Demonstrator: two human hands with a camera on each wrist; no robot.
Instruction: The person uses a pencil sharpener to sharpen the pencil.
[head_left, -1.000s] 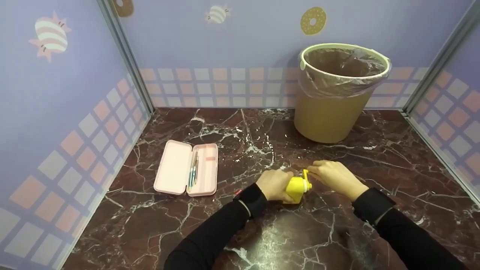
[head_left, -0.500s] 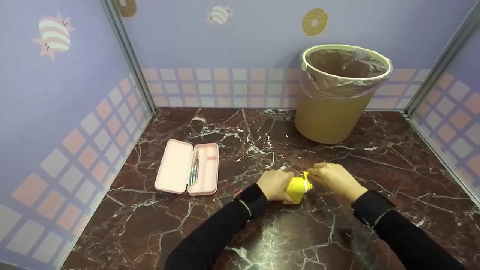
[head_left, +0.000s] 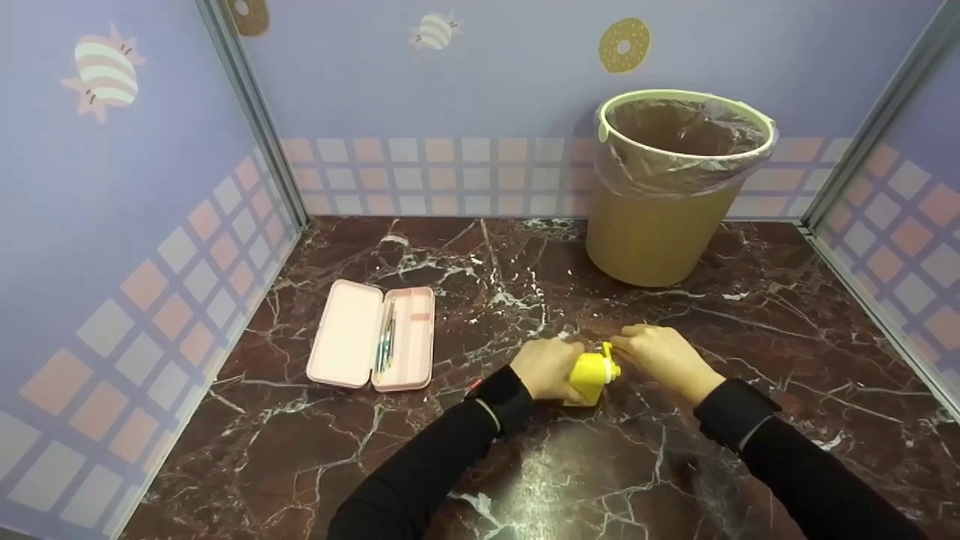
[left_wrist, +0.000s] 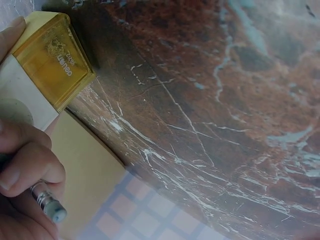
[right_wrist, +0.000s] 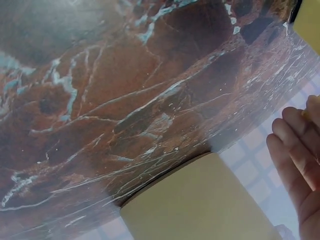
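In the head view, my left hand (head_left: 546, 369) grips a yellow crank pencil sharpener (head_left: 587, 381) low over the table. The left wrist view has its clear amber shavings drawer (left_wrist: 60, 57), with dark bits inside. A pencil's end, a metal ferrule with a grey eraser (left_wrist: 48, 204), sticks out from between my curled left fingers. Whether its other end sits in the sharpener is hidden. On the sharpener's right side, my right hand (head_left: 664, 356) pinches the small yellow crank (head_left: 607, 351). That grip is mostly cut off in the right wrist view.
An open pink pencil case (head_left: 345, 334) with several thin brushes or pencils (head_left: 386, 341) lies to the left. A lined waste bin (head_left: 649, 232) stands at the back right. White crumbs dot the marbled table (head_left: 420, 457). Patterned panels (head_left: 465, 97) enclose the back and sides.
Both hands keep their hold and stay nearly in place. The crank and right fingers shift only slightly. The head view itself drifts a little.
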